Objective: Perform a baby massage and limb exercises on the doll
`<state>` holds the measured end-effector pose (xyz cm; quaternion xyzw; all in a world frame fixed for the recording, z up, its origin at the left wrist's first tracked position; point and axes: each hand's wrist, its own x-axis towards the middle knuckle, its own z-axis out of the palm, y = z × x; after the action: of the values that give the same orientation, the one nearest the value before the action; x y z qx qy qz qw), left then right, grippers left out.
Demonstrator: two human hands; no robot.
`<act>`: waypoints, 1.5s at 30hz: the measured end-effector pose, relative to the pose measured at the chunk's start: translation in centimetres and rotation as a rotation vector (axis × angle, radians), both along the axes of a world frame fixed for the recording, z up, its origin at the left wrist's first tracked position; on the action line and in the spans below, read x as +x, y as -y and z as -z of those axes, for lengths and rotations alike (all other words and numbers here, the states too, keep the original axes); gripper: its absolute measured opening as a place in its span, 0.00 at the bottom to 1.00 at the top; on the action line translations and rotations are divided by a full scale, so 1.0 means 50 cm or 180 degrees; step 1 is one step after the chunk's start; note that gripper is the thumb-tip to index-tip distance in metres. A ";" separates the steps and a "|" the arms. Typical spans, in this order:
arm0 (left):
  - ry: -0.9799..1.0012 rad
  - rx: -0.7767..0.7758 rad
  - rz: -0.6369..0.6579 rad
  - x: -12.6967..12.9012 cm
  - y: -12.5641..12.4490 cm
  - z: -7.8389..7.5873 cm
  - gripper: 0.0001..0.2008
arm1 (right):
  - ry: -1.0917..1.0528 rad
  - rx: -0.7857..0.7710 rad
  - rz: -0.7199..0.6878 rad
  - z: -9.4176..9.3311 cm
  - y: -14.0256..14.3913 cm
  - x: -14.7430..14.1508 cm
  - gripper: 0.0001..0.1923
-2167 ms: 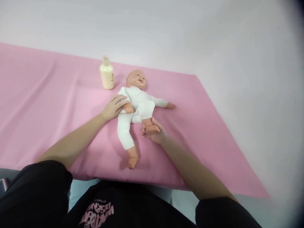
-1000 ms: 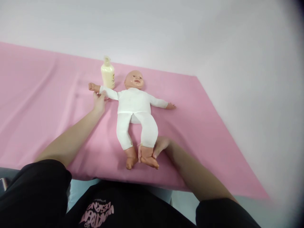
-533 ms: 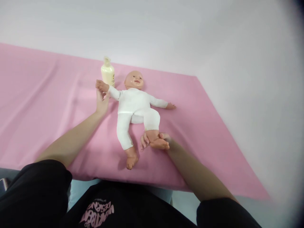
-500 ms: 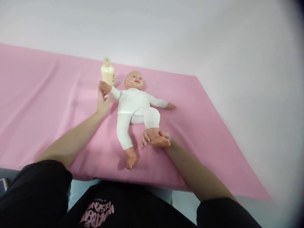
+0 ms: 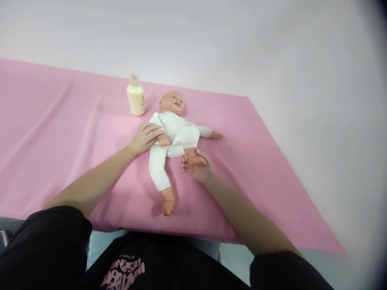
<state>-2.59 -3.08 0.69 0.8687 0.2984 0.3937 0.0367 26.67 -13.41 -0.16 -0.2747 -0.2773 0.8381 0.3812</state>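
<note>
Left hand (image 5: 144, 138) fingers now wrapped round the doll (image 5: 172, 137)'s arm, folded in across its chest from outstretched half a second ago. Right hand (image 5: 196, 167) cups the foot, knee pushed up to the belly. Lotion bottle (image 5: 136, 96) stands beyond the left fingers, untouched, on pink sheet (image 5: 60, 133).

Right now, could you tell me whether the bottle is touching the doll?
Apart. The head view shows bare pink sheet between the bottle and the doll, its head included.
</note>
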 end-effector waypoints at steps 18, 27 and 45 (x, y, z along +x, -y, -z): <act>0.3266 -0.1415 -0.0706 -0.056 -0.079 0.051 0.31 | -0.0324 0.1494 -0.1620 -0.006 0.030 -0.012 0.28; 0.4280 -0.2280 -0.1078 -0.087 -0.117 0.075 0.16 | 0.0448 0.1795 -0.2571 -0.031 0.028 -0.009 0.20; 0.2100 -0.0691 -0.0690 -0.034 -0.050 0.046 0.31 | -0.0791 0.1541 -0.2081 0.018 0.016 -0.004 0.32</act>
<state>-4.27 -0.57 -1.62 0.6493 0.4009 0.6204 0.1811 26.45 -14.20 -1.05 0.0283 -0.4905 0.8523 0.1794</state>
